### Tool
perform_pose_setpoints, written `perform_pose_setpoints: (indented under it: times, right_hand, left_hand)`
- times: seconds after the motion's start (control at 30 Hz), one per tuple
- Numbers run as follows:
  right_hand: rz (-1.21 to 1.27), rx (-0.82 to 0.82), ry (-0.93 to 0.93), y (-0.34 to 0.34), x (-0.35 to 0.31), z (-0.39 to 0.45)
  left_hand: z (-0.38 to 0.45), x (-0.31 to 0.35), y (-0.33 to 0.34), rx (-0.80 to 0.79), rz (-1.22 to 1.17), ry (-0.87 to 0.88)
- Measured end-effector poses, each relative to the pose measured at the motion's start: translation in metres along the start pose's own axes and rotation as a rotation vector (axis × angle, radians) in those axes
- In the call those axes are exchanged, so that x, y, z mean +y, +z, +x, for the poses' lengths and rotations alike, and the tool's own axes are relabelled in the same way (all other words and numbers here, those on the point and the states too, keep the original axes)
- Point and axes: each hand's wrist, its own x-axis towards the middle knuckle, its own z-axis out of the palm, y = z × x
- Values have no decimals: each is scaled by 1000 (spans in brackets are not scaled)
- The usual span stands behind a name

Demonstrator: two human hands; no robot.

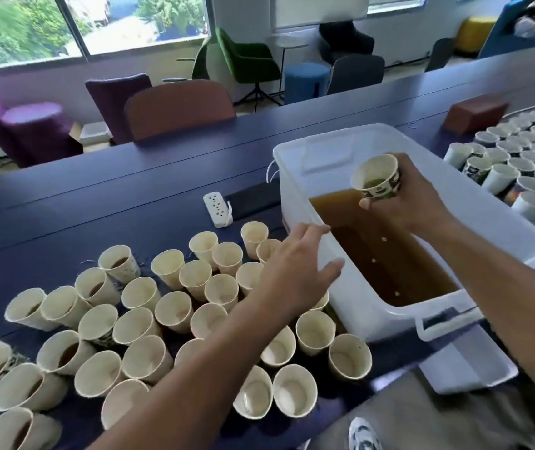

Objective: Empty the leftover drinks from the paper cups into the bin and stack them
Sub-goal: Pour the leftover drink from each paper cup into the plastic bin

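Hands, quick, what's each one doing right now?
Left hand: open, holding nothing, above the cups.
Right hand: holding a paper cup tilted over the bin.

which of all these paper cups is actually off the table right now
The printed cup gripped in the right hand, tilted over the white bin. Every other cup stands on the table, and the left hand holds none.

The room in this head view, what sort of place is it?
Probably an office lounge or shared workspace: a long dark table, upholstered chairs, a white power strip and large windows.
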Motion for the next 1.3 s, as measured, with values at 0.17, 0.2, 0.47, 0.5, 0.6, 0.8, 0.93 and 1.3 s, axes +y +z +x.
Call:
perform_pose_setpoints:
  times: [0.17, 0.2, 0.47, 0.5, 0.6, 0.8, 0.93, 1.3]
  right_hand:
    - [-99, -38, 87, 16, 19, 3]
    - [-95, -42, 94, 19, 23, 4]
    - [-141, -120, 119, 29, 30, 3]
    - [-137, -117, 122, 29, 30, 3]
    - [-128, -107, 133, 30, 30, 5]
    - [-169, -137, 133, 30, 37, 7]
    - [-196, -147, 123, 31, 39, 7]
    - [-274, -130, 91, 35, 45, 9]
  left_hand:
    - [-2, 0, 26, -81, 61, 66]
    - [-2, 0, 30, -97, 70, 64]
    - [5, -3, 37, -136, 161, 91]
    - [5, -3, 36, -143, 168, 93]
    - [4, -1, 35, -164, 189, 97]
    - [4, 2, 33, -212, 231, 71]
    - [4, 4, 32, -232, 262, 68]
    - [5, 4, 32, -232, 278, 73]
